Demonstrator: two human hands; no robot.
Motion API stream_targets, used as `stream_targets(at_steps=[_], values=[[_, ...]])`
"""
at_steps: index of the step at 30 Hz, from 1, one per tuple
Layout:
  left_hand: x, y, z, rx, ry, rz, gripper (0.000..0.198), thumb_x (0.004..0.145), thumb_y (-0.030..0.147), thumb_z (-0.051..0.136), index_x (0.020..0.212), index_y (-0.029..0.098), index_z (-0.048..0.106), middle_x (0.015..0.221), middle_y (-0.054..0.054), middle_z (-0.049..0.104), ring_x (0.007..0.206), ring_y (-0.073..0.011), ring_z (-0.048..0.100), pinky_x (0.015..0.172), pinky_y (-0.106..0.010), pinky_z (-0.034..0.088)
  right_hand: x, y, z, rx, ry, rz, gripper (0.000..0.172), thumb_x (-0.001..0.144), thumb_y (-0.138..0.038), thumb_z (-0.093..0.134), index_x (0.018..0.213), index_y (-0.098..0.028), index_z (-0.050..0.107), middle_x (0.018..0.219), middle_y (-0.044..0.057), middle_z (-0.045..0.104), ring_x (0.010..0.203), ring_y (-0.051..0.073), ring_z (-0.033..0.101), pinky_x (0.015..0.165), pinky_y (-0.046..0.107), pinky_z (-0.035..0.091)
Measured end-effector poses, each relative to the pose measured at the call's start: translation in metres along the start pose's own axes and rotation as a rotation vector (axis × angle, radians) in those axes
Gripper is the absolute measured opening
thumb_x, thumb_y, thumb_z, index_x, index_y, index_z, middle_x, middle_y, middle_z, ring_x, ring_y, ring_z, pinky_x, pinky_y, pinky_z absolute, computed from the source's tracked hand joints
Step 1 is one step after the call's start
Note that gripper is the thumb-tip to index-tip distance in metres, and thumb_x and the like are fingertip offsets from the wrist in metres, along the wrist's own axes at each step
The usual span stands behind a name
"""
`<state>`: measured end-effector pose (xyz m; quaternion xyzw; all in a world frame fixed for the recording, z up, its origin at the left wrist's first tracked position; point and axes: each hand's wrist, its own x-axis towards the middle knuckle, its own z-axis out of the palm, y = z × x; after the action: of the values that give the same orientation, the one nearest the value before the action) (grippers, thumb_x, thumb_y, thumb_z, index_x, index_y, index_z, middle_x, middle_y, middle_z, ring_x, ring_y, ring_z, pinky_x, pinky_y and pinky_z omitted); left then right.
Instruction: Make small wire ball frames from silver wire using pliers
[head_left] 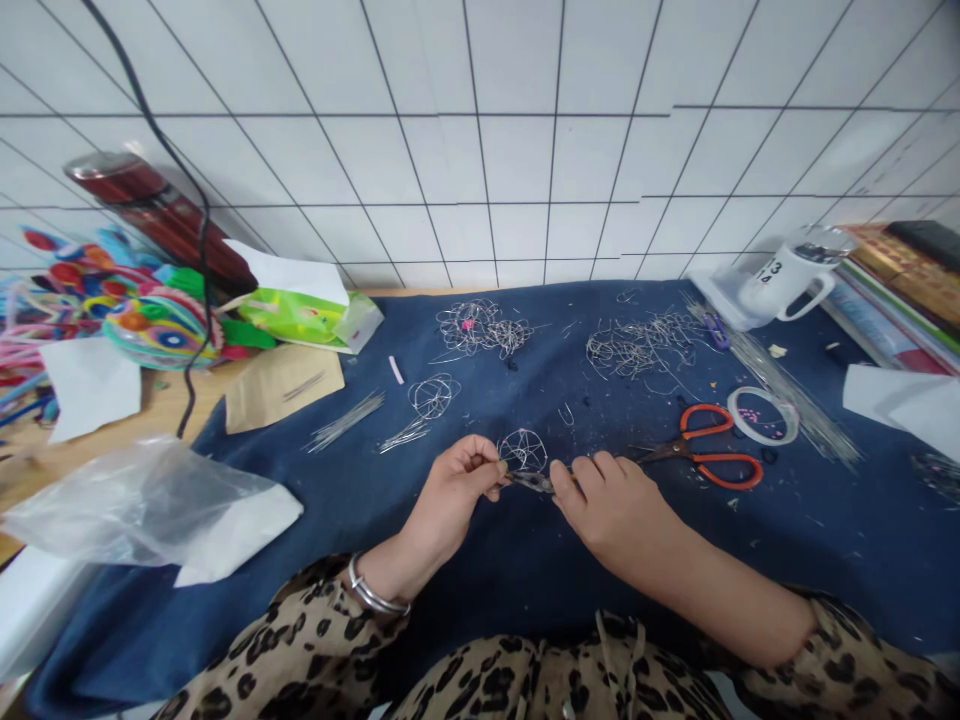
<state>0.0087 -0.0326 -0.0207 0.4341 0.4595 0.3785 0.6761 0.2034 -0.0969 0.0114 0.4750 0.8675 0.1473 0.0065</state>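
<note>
In front of my chest, my left hand point(469, 478) is closed in a pinch on thin wire at the fingertips. My right hand point(607, 505) is wrapped round a pair of pliers point(534, 483), whose jaws reach left to my left fingertips. Just above the jaws is a round wire piece point(523, 450) with spokes inside its ring. Whether the pinched wire belongs to that ring, I cannot tell. Red-handled scissors point(694, 445) lie right of my right hand. Beyond my left hand are another wire ring point(433, 397) and a small bundle of short wires point(403, 435).
Tangled wire heaps point(641, 345) lie at the back of the blue cloth point(480, 610). Straight wires point(346, 420) are at left, long ones point(795, 385) at right. A shallow round dish point(786, 435) holds pink bits. A white mug point(791, 280) stands back right; a plastic bag point(142, 505) lies left.
</note>
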Motion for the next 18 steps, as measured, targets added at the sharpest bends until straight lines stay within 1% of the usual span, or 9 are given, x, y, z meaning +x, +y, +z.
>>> stream_targets(at_steps=[7, 18], values=[[0.0003, 0.0, 0.0001, -0.016, 0.01, 0.001, 0.008, 0.07, 0.011, 0.061, 0.073, 0.015, 0.054, 0.059, 0.002, 0.059, 0.05, -0.0076, 0.05, 0.049, -0.018, 0.039, 0.0016, 0.0007, -0.0027, 0.001, 0.004, -0.006, 0.032, 0.087, -0.016, 0.043, 0.118, -0.011, 0.049, 0.081, 0.008, 0.054, 0.072, 0.02, 0.047, 0.058, 0.033, 0.031], [-0.0014, 0.0029, 0.0025, -0.039, 0.018, -0.01, 0.009, 0.069, 0.011, 0.062, 0.073, 0.015, 0.055, 0.058, 0.003, 0.059, 0.049, -0.0076, 0.05, 0.049, -0.018, 0.038, 0.0011, -0.0002, -0.0014, 0.054, 0.029, 0.026, 0.029, 0.087, -0.018, 0.045, 0.115, -0.012, 0.051, 0.078, 0.006, 0.054, 0.071, 0.018, 0.046, 0.058, 0.031, 0.03]])
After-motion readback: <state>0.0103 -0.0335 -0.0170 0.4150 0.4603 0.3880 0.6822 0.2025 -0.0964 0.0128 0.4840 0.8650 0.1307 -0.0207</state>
